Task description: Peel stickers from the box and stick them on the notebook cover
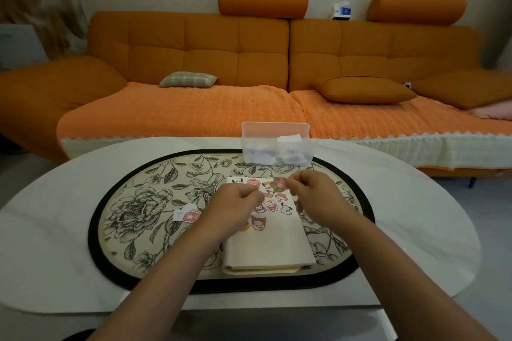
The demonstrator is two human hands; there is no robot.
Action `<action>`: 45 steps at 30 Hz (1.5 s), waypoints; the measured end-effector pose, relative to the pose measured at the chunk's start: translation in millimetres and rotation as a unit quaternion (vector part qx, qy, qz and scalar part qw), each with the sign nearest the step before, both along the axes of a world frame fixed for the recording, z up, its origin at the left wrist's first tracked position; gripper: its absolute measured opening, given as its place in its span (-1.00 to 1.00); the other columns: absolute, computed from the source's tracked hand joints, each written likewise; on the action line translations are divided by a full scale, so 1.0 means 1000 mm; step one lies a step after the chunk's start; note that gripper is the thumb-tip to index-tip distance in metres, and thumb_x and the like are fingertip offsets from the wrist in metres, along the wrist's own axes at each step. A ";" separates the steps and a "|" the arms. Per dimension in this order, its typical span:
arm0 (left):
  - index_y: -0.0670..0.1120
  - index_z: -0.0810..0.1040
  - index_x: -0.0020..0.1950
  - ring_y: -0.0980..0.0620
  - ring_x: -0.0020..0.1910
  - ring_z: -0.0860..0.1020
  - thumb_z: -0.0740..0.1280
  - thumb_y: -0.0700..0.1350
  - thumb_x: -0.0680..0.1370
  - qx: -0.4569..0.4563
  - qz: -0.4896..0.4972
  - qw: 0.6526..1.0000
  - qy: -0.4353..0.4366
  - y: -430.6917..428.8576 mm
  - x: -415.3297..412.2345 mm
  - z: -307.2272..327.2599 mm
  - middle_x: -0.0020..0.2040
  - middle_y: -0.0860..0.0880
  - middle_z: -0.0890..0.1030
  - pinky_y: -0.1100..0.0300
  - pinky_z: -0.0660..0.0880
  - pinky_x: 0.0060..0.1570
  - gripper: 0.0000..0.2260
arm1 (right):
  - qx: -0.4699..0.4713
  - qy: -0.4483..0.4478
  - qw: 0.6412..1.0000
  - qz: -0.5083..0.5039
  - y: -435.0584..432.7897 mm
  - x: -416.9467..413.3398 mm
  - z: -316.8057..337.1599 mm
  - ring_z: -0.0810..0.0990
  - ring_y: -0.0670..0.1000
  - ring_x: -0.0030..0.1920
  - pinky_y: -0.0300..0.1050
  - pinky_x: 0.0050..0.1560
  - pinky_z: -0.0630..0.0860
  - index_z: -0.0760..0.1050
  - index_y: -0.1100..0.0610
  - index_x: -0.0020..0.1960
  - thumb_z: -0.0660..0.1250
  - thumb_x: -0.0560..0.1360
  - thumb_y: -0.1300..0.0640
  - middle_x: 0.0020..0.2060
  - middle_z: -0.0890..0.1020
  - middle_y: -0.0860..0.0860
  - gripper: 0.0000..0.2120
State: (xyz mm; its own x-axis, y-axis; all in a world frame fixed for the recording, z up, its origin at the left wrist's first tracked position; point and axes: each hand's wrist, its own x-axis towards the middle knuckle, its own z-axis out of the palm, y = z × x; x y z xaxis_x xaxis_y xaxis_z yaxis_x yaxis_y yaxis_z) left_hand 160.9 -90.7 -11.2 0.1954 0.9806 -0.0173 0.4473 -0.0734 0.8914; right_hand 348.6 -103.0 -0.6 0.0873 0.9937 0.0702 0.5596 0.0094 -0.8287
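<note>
Item: sticker, pink, blurred, held in the air over the far end of the notebook.
Right hand: fingers narrow, pinching the sticker at its right side.
Left hand: fingers curled close just left of the sticker; whether they grip its backing or nothing cannot be told.
Notebook: cream cover, closed, flat at the middle of the bench, spine side toward the near edge.
Cover stickers: a cluster of cartoon figures on the far half of the cover; the near half is bare.
Box: clear plastic, at the far edge of the bench, paper pieces inside, apart from the notebook.
Mat: oval, floral print, black border, under notebook and box.
Loose pieces: one pink sticker and a white backing scrap on the mat, left of the notebook, near the left hand.
Step in hand (judged): peeling or just-freed sticker, about to be placed.
Method: hold it by one margin only, adhesive down and off the skin; lower one edge first, then smooth across with the free hand.
Placement: pick a bare patch, likely the near half, so it does not overlap the cluster.
Open room: white bench surface lies left and right of the mat; the box stands ahead, so move sideways or toward the near edge.
Risk: sticker curling onto itself or onto a finger.
Beyond the far edge: orange sofa.
</note>
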 end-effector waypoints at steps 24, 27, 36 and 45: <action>0.11 0.48 0.37 0.10 0.36 0.28 0.21 0.23 0.58 0.234 -0.073 0.905 0.347 0.017 -0.002 -0.032 0.34 0.15 0.43 0.10 0.19 0.40 -0.59 | -0.168 -0.163 0.969 0.078 0.013 -0.001 -0.016 0.43 -0.02 -0.40 -0.17 -0.29 0.41 0.61 0.32 -0.09 0.40 0.54 0.02 -0.40 0.48 0.05 -0.68; 0.11 0.47 0.35 0.08 0.35 0.29 0.21 0.31 0.54 0.244 -0.062 0.899 0.359 0.014 0.001 -0.033 0.32 0.15 0.44 0.12 0.20 0.36 -0.53 | -0.163 -0.175 0.969 0.067 0.015 -0.002 -0.021 0.43 0.01 -0.36 -0.13 -0.27 0.40 0.59 0.32 -0.13 0.41 0.52 0.02 -0.37 0.49 0.07 -0.67; 0.11 0.41 0.39 0.07 0.35 0.29 0.25 0.32 0.52 0.258 -0.054 0.895 0.361 0.011 0.004 -0.036 0.32 0.14 0.42 0.13 0.19 0.38 -0.49 | -0.080 -0.306 0.948 -0.010 0.002 -0.009 -0.020 0.62 -0.02 -0.05 -0.13 -0.14 0.53 0.58 0.02 0.06 0.49 0.41 -0.21 -0.07 0.66 -0.07 -0.62; 0.10 0.64 0.24 0.12 0.20 0.43 0.25 0.09 0.63 0.316 -0.157 0.876 0.328 0.005 0.004 -0.034 0.15 0.19 0.58 0.16 0.44 0.13 -0.74 | 0.100 -0.423 0.895 0.101 -0.039 0.003 -0.031 0.53 -0.09 0.09 -0.19 -0.13 0.40 0.58 -0.11 0.26 0.13 0.65 -0.14 0.16 0.53 -0.17 -0.67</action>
State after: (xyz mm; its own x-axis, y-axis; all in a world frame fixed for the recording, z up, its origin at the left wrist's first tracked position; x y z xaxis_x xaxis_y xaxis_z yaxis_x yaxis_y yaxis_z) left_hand 165.2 -85.8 -45.3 0.6083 0.7345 0.3009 0.7177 -0.6709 0.1867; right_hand 352.1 -142.5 -31.6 -0.2603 0.9438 0.2038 0.9565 0.2809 -0.0790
